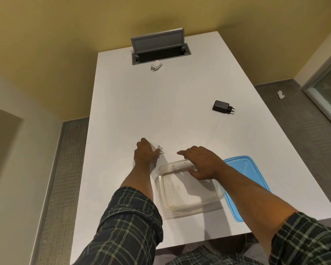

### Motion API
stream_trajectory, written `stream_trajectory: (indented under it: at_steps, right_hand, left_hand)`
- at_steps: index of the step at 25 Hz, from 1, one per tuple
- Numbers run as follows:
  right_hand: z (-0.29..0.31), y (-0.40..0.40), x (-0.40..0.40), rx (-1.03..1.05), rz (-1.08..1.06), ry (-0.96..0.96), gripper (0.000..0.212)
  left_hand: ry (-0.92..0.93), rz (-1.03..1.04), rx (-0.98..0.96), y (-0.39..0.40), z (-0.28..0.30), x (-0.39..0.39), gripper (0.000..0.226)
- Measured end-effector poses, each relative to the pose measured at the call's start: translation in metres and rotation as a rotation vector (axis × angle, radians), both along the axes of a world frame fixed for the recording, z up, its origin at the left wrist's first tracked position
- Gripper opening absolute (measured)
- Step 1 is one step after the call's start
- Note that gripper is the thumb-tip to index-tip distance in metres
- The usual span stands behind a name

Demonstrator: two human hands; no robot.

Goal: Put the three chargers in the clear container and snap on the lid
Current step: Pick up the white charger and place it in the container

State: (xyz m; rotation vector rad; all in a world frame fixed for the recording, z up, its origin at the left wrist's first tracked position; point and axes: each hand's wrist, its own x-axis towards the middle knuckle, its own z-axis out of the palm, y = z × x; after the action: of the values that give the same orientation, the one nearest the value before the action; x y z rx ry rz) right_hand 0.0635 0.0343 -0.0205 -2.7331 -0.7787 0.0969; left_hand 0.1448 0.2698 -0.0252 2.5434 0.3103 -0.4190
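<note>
My left hand (144,152) is closed around a white charger (157,148) on the white table (141,104); only the charger's edge and metal prongs show past my fingers. My right hand (201,162) rests on the far rim of the clear container (189,205), fingers spread, holding nothing. The container is open and has no charger inside. The blue lid (245,169) lies flat on the table, partly under the container's right side. A second white charger (156,66) lies far back near the cable box. A black charger (223,106) lies at the right.
A grey cable box (159,48) with its flap raised is set into the table's far end. Yellow walls stand behind and to the left. A scrap of white paper (280,94) lies on the grey floor at the right, near a glass door.
</note>
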Motion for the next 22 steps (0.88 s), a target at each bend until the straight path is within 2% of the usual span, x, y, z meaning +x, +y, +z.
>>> stream_trajectory:
  at_steps: [2,4,7,10,12,14,16,18,20,22]
  right_hand:
    - [0.001,0.0,0.001,0.021,-0.006,-0.004,0.066]
    - [0.014,0.0,-0.009,0.007,0.021,-0.026,0.066]
    - [0.016,0.0,-0.002,0.055,-0.023,-0.031,0.066]
    - [0.017,-0.005,0.002,0.061,-0.091,-0.027,0.068]
    - [0.016,-0.008,0.005,0.04,-0.11,-0.034,0.069]
    - [0.015,-0.011,0.007,0.02,-0.124,-0.023,0.069]
    - [0.016,-0.012,0.008,0.01,-0.12,-0.018,0.068]
    - [0.017,-0.013,0.007,0.018,-0.119,-0.006,0.067]
    - [0.016,-0.012,0.005,0.012,-0.122,0.008,0.065]
    - [0.013,-0.012,0.005,-0.047,-0.12,0.022,0.062]
  left_hand:
    - [-0.037,0.105,-0.046,0.004,-0.001,-0.002,0.067]
    - [-0.076,0.275,-0.206,0.01,0.016,-0.016,0.066]
    - [-0.055,0.515,-0.722,0.01,0.028,-0.003,0.053]
    - [0.093,0.658,-1.104,0.014,0.04,0.005,0.032]
    - [0.211,0.677,-1.312,0.015,0.043,0.006,0.036]
    - [0.299,0.694,-1.469,0.013,0.04,0.006,0.053]
    - [0.324,0.698,-1.532,0.01,0.04,0.0,0.075]
    - [0.311,0.66,-1.52,0.006,0.041,-0.01,0.086]
    - [0.304,0.57,-1.459,0.005,0.042,-0.016,0.088]
    - [0.321,0.451,-1.31,0.004,0.046,-0.021,0.081]
